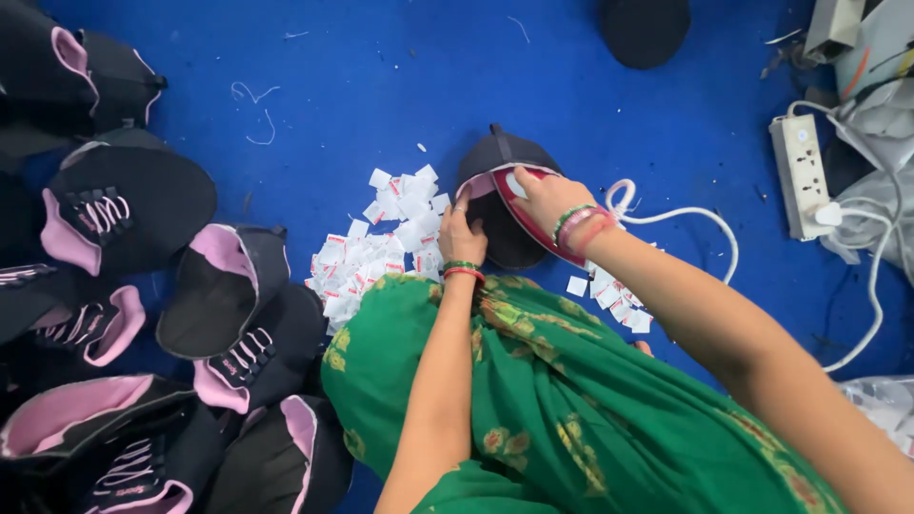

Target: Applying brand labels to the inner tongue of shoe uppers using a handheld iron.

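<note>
Dark fabric cap with top button (500, 157) lies on the blue cloth surface (381, 76), just ahead of the green patterned garment (571, 409). Left hand (461, 233) rests on the cap's near left edge, fingers curled, pinching the fabric. Right hand (546, 197) closed over the handle of a red-and-white electric iron (533, 224) pressed on the cap. White cord (676, 224) runs right toward a white power strip (800, 176). Heap of small white paper tags with red marks (376, 247) lies just left of the cap; more tags (614, 295) lie under the right forearm. Pile of black-and-pink caps (143, 314) far left.
</note>
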